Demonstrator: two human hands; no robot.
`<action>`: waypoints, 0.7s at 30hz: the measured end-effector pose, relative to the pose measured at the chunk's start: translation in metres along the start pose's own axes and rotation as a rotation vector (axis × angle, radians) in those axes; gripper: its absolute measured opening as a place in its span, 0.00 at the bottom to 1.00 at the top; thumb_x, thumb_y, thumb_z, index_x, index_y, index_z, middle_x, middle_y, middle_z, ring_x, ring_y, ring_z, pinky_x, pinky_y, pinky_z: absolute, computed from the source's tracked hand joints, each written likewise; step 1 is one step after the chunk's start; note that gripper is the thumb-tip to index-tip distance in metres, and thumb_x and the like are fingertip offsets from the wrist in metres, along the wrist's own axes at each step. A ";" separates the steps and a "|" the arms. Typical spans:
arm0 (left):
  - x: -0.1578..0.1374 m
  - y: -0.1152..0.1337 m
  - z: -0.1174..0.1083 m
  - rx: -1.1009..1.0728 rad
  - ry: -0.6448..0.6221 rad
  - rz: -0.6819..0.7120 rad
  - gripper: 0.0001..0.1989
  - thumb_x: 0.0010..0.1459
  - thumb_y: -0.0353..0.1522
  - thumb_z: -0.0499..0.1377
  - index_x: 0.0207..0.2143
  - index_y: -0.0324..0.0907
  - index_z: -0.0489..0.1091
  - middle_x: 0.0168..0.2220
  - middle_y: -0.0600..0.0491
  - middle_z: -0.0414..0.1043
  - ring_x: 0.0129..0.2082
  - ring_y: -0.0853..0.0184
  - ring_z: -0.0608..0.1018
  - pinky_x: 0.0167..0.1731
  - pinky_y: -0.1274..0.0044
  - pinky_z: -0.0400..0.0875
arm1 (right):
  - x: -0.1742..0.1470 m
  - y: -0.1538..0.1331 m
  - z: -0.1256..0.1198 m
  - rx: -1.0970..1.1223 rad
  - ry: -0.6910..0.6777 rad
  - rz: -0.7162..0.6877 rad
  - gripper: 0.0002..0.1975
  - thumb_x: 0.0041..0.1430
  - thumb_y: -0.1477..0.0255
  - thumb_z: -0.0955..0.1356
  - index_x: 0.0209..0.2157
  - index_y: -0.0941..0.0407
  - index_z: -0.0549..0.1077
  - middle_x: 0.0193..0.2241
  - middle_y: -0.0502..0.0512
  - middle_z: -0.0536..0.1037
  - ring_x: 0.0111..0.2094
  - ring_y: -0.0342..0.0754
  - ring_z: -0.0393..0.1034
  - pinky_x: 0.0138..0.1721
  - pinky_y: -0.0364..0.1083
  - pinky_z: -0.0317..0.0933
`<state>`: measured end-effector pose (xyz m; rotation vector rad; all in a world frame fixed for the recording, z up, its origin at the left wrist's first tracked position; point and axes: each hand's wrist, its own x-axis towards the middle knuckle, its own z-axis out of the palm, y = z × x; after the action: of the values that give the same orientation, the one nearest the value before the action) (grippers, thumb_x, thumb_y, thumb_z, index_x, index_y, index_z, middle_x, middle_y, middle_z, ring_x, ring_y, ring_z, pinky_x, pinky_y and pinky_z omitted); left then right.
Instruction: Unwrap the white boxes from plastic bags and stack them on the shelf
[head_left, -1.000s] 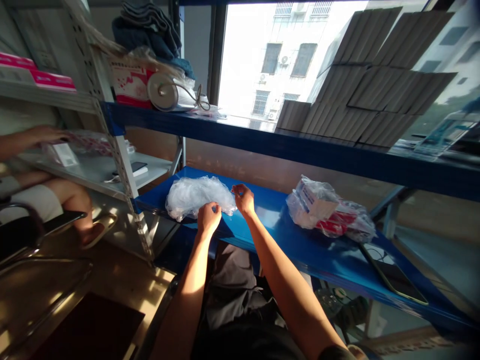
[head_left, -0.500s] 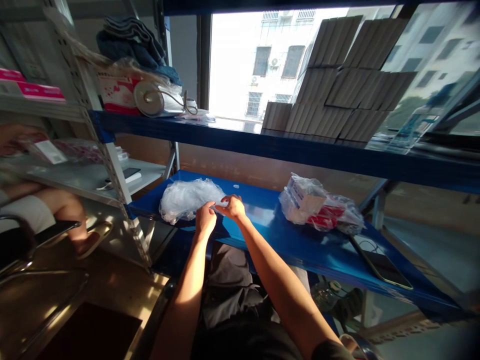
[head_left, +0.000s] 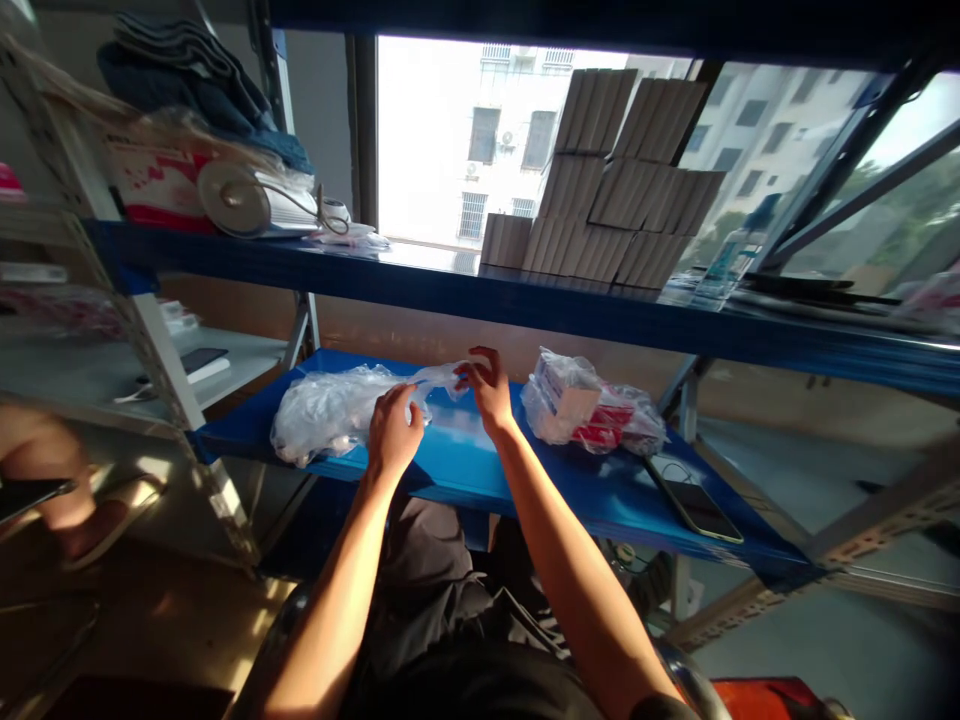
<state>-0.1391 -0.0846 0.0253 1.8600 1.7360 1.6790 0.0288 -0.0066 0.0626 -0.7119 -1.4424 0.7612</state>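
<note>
Clear bag point(head_left: 326, 405) pinched at its end by right hand point(head_left: 489, 388); also touched by left hand point(head_left: 394, 430), grip there can't be told. Bag laid near front edge of blue shelf point(head_left: 457, 455); open room seen before wrapped boxes point(head_left: 574, 405).

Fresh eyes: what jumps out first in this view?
The bright window, upper middle, and the grey stack before it on the upper shelf. Below, a crumpled clear bag lies on the blue lower shelf, left of centre, its thin end reaching the right hand, the left hand alongside.
</note>
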 end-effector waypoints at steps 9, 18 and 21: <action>0.017 0.037 0.031 0.464 -0.633 0.243 0.09 0.61 0.32 0.63 0.36 0.37 0.83 0.35 0.33 0.79 0.50 0.37 0.81 0.58 0.52 0.67 | -0.020 -0.053 -0.079 -0.614 -0.215 0.005 0.13 0.55 0.75 0.64 0.29 0.57 0.82 0.33 0.56 0.85 0.29 0.48 0.77 0.35 0.45 0.70; 0.018 0.028 0.045 0.521 -0.675 0.165 0.48 0.31 0.45 0.81 0.56 0.35 0.78 0.51 0.22 0.76 0.53 0.24 0.77 0.56 0.46 0.66 | -0.027 -0.056 -0.120 -1.350 -0.274 -0.152 0.26 0.48 0.85 0.71 0.49 0.54 0.82 0.51 0.62 0.81 0.52 0.64 0.73 0.53 0.59 0.68; 0.018 0.039 0.043 0.240 -0.529 0.032 0.39 0.45 0.51 0.75 0.54 0.35 0.79 0.42 0.29 0.80 0.56 0.29 0.76 0.61 0.49 0.62 | -0.038 -0.066 -0.104 -1.245 -0.360 -0.366 0.24 0.54 0.83 0.68 0.51 0.54 0.81 0.61 0.61 0.76 0.61 0.63 0.67 0.60 0.60 0.64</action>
<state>-0.0872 -0.0605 0.0460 2.1776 1.7266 0.8851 0.1354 -0.0732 0.0924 -1.1997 -2.2743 -0.4274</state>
